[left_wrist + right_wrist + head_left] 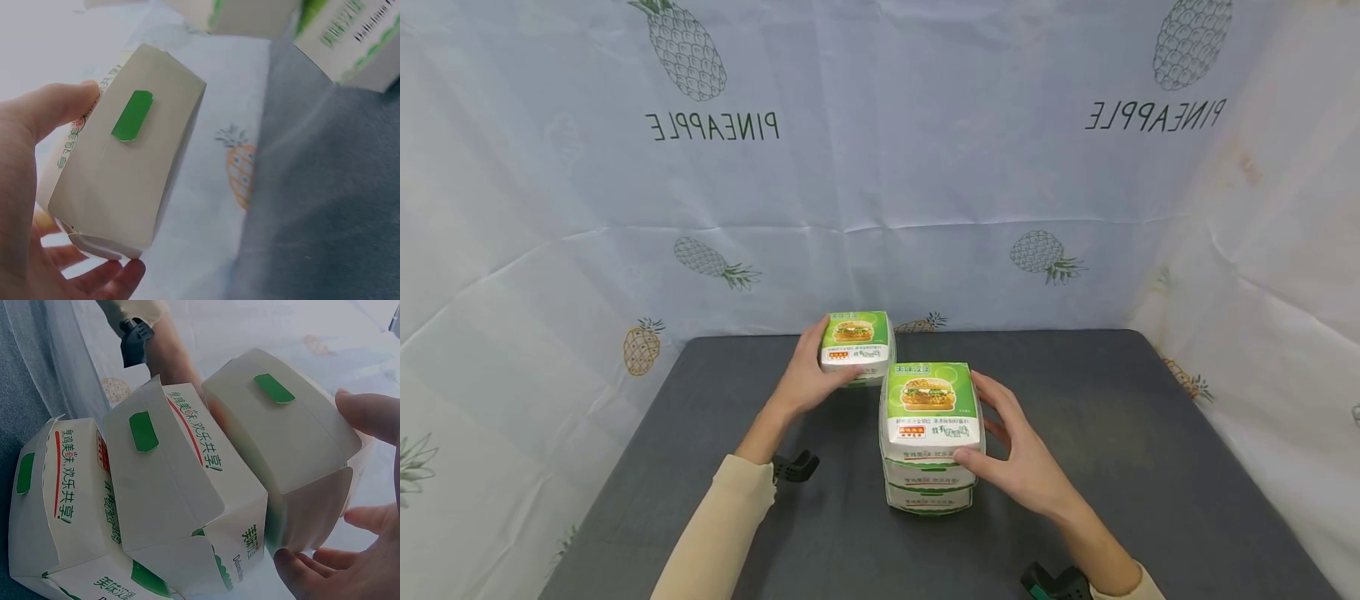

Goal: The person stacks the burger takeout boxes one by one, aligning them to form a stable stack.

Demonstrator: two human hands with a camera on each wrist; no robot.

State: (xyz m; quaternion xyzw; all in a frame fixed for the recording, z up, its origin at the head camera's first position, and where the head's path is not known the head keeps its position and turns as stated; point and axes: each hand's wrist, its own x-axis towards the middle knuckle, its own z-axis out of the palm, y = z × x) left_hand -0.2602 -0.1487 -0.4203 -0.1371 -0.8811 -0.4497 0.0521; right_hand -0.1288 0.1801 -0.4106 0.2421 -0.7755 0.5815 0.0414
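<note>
In the head view, my left hand (812, 367) grips a green-and-white burger box (856, 340) near the table's back edge, thumb on its front. The left wrist view shows a green tab on this box (128, 156); what lies beneath it is hard to tell. Closer in stands a stack of three similar boxes. My right hand (1018, 446) holds the top burger box (931, 404) at its right side, thumb at the front corner. From the right wrist, the middle box (169, 481) and bottom box (37, 506) show beside that top box (281, 431).
A dark grey table (1075, 467) lies under everything. White cloth (925, 167) printed with pineapples hangs behind and on both sides. Black wrist devices sit on the left wrist (796, 467) and right wrist (1056, 582).
</note>
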